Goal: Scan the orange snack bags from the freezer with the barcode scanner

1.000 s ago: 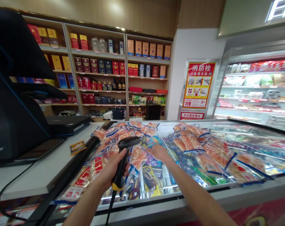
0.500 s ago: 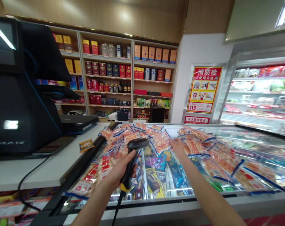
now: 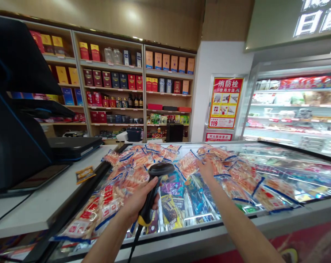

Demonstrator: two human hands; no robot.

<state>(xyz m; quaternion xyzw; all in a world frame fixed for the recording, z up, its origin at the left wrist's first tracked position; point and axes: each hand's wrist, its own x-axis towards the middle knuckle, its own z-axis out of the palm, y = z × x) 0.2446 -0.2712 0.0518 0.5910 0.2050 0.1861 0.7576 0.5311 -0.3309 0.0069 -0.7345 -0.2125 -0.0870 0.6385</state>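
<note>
My left fingers (image 3: 156,201) wrap the scanner (image 3: 150,197); whether my right fingers (image 3: 202,167) pinch or touch the packet (image 3: 187,164) atop the freezer (image 3: 187,240), I can't tell. A loose hold could let the glossy packet slip.

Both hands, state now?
Left hand: closed around a black-and-yellow pistol-shaped scanner.
Right hand: at a clear, blue-edged plastic packet; cannot tell if grip is closed.

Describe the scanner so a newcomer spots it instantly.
Find the glass-topped freezer strewn with clear, blue-edged food packs. Over its near side, the left hand grips the scanner by its handle. Unlike those packs, it is black, with yellow at its lower end and a trailing cable.
</note>
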